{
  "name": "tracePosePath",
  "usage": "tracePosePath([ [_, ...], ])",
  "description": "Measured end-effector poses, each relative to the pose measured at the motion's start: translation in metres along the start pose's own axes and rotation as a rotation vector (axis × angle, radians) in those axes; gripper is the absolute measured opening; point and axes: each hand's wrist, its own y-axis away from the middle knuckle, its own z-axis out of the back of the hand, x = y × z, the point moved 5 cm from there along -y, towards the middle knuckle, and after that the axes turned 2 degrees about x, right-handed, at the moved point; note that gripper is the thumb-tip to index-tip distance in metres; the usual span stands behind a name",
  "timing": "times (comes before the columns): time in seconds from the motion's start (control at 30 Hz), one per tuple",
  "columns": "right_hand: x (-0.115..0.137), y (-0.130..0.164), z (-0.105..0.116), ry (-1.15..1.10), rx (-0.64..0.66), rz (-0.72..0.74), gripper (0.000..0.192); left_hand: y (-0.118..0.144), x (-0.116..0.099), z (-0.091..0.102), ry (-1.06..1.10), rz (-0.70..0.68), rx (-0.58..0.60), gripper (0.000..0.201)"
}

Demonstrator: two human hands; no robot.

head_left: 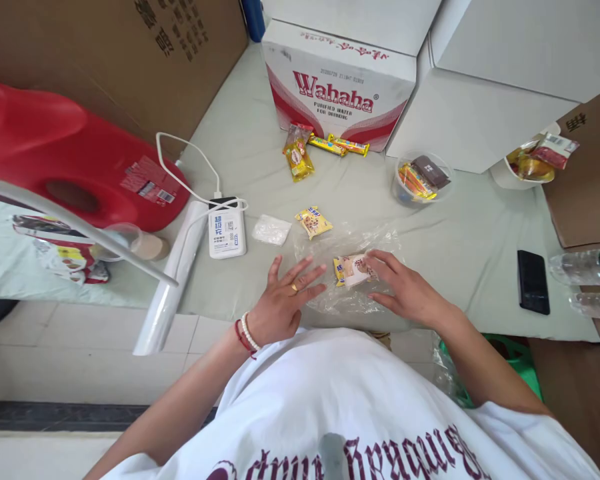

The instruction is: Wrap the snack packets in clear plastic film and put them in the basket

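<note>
A clear plastic bag (347, 247) lies flat on the pale green tablecloth (260, 153) near the front edge. Inside it sit small snack packets (353, 270), yellow and pale. My left hand (286, 297) rests with fingers spread on the cloth at the bag's left edge, a ring on one finger and bead bracelets on the wrist. My right hand (405, 290) lies flat on the bag, fingertips touching the packets. Neither hand grips anything. Another yellow snack packet (313, 221) lies just beyond the bag.
A white power bank (226, 230) with cable, a roll of clear film (173, 277) and a small clear sachet (271, 229) lie left. Snack bars (325, 145) sit before the Wahaha box (337, 83). A tub of snacks (421, 177), black phone (533, 281), red jug (80, 157).
</note>
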Motion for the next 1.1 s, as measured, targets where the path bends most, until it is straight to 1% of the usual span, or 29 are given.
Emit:
tracePosePath([
  [0.03, -0.005, 0.015, -0.003, -0.033, -0.042, 0.032, 0.071, 0.002, -0.005, -0.004, 0.033, -0.051, 0.017, 0.078],
  [0.07, -0.011, 0.028, -0.008, -0.054, -0.071, 0.052, 0.069, 0.004, -0.008, -0.009, 0.059, -0.073, 0.027, 0.073],
  [0.13, -0.023, 0.05, -0.027, -0.061, -0.113, 0.05, 0.06, 0.005, -0.007, -0.019, 0.077, -0.027, 0.01, 0.063],
  [0.17, -0.029, 0.057, -0.037, -0.058, -0.141, 0.033, 0.05, 0.005, -0.005, -0.023, 0.078, 0.019, -0.01, 0.054],
  [0.23, -0.036, 0.064, -0.052, -0.064, -0.208, 0.008, 0.027, 0.005, -0.001, -0.029, 0.108, 0.087, -0.055, 0.03],
  [0.27, -0.038, 0.064, -0.055, -0.082, -0.237, 0.009, 0.023, 0.005, 0.0, -0.029, 0.144, 0.099, -0.078, 0.022],
  [0.3, -0.038, 0.063, -0.054, -0.114, -0.264, 0.018, 0.024, 0.004, 0.002, -0.028, 0.189, 0.107, -0.104, 0.02],
  [0.37, -0.037, 0.055, -0.041, -0.206, -0.288, 0.046, 0.025, 0.004, 0.007, -0.023, 0.292, 0.136, -0.177, 0.019],
  [0.43, -0.037, 0.042, -0.018, -0.308, -0.268, 0.069, 0.024, 0.002, 0.013, -0.017, 0.392, 0.196, -0.267, 0.019],
  [0.5, -0.04, 0.024, 0.003, -0.382, -0.204, 0.082, 0.026, -0.001, 0.02, -0.014, 0.464, 0.276, -0.351, 0.021],
  [0.57, -0.049, 0.002, 0.015, -0.423, -0.137, 0.041, 0.031, -0.005, 0.026, -0.015, 0.482, 0.378, -0.401, 0.026],
  [0.63, -0.063, -0.02, 0.015, -0.461, -0.085, -0.074, 0.037, -0.009, 0.034, -0.019, 0.445, 0.5, -0.437, 0.03],
  [0.7, -0.076, -0.038, 0.006, -0.498, -0.047, -0.201, 0.041, -0.01, 0.04, -0.021, 0.385, 0.61, -0.476, 0.031],
  [0.73, -0.081, -0.045, 0.001, -0.509, -0.029, -0.243, 0.041, -0.009, 0.043, -0.02, 0.344, 0.651, -0.508, 0.029],
  [0.8, -0.085, -0.054, -0.009, -0.498, -0.003, -0.285, 0.04, -0.003, 0.041, -0.012, 0.233, 0.696, -0.611, 0.024],
  [0.87, -0.086, -0.058, -0.014, -0.463, 0.003, -0.305, 0.039, 0.005, 0.029, 0.002, 0.095, 0.67, -0.733, 0.017],
  [0.9, -0.086, -0.059, -0.014, -0.447, 0.002, -0.314, 0.039, 0.006, 0.018, 0.01, 0.039, 0.612, -0.761, 0.014],
  [0.93, -0.085, -0.059, -0.014, -0.435, 0.002, -0.324, 0.038, 0.003, 0.006, 0.017, 0.003, 0.521, -0.75, 0.012],
  [0.97, -0.085, -0.06, -0.013, -0.429, 0.007, -0.332, 0.038, -0.004, -0.008, 0.021, -0.008, 0.402, -0.689, 0.012],
  [1.03, -0.083, -0.061, -0.012, -0.425, 0.02, -0.338, 0.036, -0.03, -0.035, 0.021, 0.021, 0.138, -0.467, 0.021],
  [1.07, -0.083, -0.062, -0.011, -0.423, 0.023, -0.333, 0.035, -0.045, -0.045, 0.019, 0.041, 0.053, -0.359, 0.029],
  [1.1, -0.082, -0.063, -0.01, -0.423, 0.025, -0.324, 0.034, -0.061, -0.048, 0.015, 0.056, 0.042, -0.28, 0.035],
])
